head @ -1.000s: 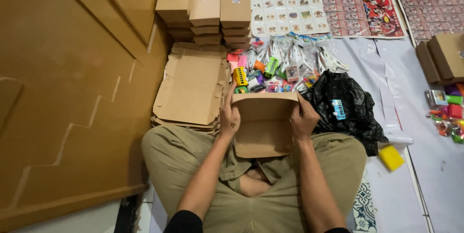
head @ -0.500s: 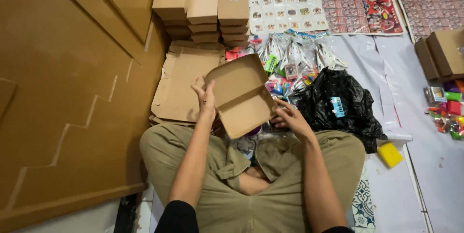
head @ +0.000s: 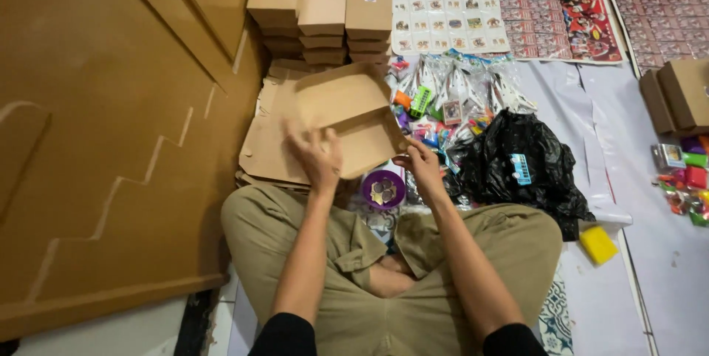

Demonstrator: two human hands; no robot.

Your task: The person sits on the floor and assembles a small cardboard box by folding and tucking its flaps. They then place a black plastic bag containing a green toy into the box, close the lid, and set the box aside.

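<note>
I see both my left hand (head: 319, 160) and right hand (head: 422, 164) grasping the open brown cardboard box (head: 347, 116), below the stacked round-stickered boxes (head: 321, 9).

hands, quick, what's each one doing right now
Left hand: fingers closed on the near edge of the open cardboard box.
Right hand: fingers gripping the same box at its right corner.

Left hand (head: 319, 160) and right hand (head: 422, 166) grip a half-folded brown cardboard box (head: 347, 116) above a stack of flat cardboard blanks (head: 267, 151); small purple round bowl (head: 382, 187) just below the box
</note>
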